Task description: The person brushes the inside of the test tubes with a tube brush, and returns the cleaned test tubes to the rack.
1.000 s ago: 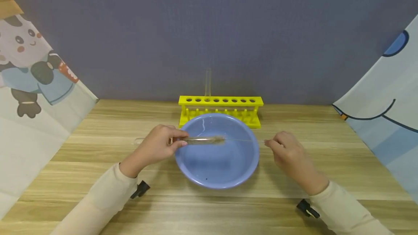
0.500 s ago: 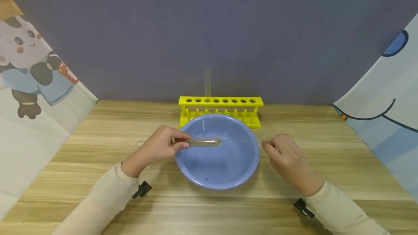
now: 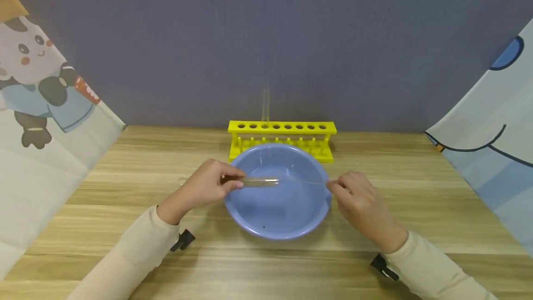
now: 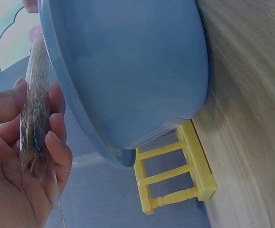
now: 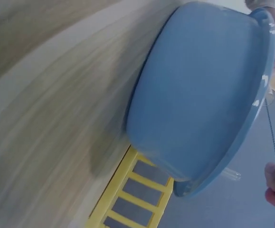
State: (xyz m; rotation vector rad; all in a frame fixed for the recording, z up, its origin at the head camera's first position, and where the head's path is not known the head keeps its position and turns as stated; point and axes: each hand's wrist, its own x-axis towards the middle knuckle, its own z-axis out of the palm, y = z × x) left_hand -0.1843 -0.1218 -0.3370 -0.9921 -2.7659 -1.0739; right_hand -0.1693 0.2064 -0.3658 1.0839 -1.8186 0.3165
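Observation:
Over the basin, my left hand (image 3: 208, 182) holds a clear glass test tube (image 3: 262, 181) nearly level between thumb and fingers, its mouth pointing right. Inside the tube are the tan bristles of a test tube brush (image 4: 35, 104), at the part my fingers surround. From the mouth runs the brush's thin twisted wire handle (image 5: 271, 128). At its far end my right hand (image 3: 358, 200) pinches that wire, close by the basin's right rim. The tube's closed end shows faintly behind my left wrist.
A blue plastic basin (image 3: 279, 233) stands on the wooden table (image 3: 266, 272) below both hands. Right behind it is a yellow test tube rack (image 3: 283, 127) with another clear test tube (image 3: 265, 105) upright in it. A grey panel (image 3: 266, 36) closes off the back.
My right hand has moved left, pushing the brush into the test tube. Its bristles, which stuck out of the mouth a second ago, are now inside. The left hand has barely moved.

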